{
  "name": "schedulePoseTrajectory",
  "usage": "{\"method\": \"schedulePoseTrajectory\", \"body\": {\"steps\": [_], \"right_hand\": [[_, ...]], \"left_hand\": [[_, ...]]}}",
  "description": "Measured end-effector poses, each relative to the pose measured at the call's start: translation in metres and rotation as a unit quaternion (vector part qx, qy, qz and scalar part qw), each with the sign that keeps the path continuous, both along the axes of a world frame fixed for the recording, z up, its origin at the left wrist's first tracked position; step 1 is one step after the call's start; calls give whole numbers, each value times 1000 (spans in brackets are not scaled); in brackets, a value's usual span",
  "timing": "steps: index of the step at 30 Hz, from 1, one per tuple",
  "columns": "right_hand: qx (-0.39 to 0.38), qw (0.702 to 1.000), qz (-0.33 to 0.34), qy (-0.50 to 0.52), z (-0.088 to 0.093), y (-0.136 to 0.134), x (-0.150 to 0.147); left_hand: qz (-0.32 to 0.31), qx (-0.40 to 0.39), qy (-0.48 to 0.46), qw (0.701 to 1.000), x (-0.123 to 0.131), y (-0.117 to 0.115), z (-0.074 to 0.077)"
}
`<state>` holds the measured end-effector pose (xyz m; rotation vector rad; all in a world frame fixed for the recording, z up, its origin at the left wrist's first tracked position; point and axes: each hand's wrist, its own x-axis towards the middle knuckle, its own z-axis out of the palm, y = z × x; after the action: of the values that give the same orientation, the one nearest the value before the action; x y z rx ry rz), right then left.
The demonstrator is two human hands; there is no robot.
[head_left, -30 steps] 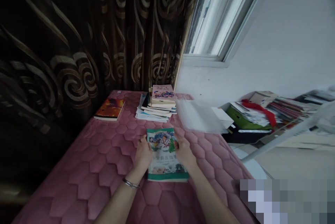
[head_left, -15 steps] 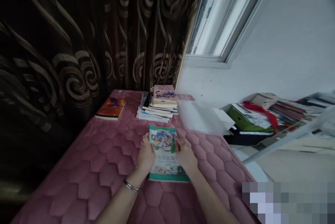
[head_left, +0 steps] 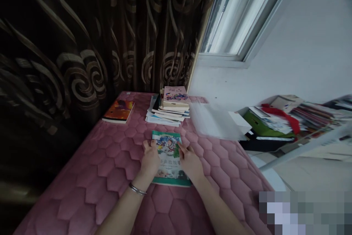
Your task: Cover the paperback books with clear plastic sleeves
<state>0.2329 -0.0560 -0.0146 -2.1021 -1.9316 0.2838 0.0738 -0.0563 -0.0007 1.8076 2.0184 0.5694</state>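
Observation:
A book [head_left: 168, 160] with green borders and a colourful illustrated cover faces up on the pink quilted surface [head_left: 96, 183]. My left hand [head_left: 150, 160] holds its left edge, fingers bent at the side; a silver bangle circles that wrist. On the opposite edge, my right hand [head_left: 191, 163] grips the book, with fingertips over the cover. Whether the book is slightly raised I cannot tell. Beyond it stands a stack of books and papers [head_left: 169, 112], topped by a pink book [head_left: 176, 94]. An orange book [head_left: 118, 111] lies at the far left.
A blurred, whitish translucent sheet or bag [head_left: 213, 121] lies right of the stack. Beside the surface are a green box [head_left: 255, 123], a red cloth [head_left: 282, 116] and piled books [head_left: 313, 112]. A dark patterned curtain [head_left: 132, 44] hangs behind, near a window [head_left: 228, 18].
Both hands have shifted the green-bordered book a little to the left relative to the stack, keeping hold of its sides. The view has moved slightly.

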Motion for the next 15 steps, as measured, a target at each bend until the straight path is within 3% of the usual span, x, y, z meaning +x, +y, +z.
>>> {"method": "schedulePoseTrajectory", "body": {"steps": [5, 10, 15], "right_hand": [[-1, 1000, 13, -16, -4, 2, -4], [-22, 998, 38, -35, -1, 2, 0], [-12, 994, 96, -45, -3, 6, 12]], "left_hand": [[-14, 60, 125, 990, 2, -1, -2], [-227, 101, 128, 960, 33, -27, -14], [-247, 89, 116, 958, 50, -45, -27]]}}
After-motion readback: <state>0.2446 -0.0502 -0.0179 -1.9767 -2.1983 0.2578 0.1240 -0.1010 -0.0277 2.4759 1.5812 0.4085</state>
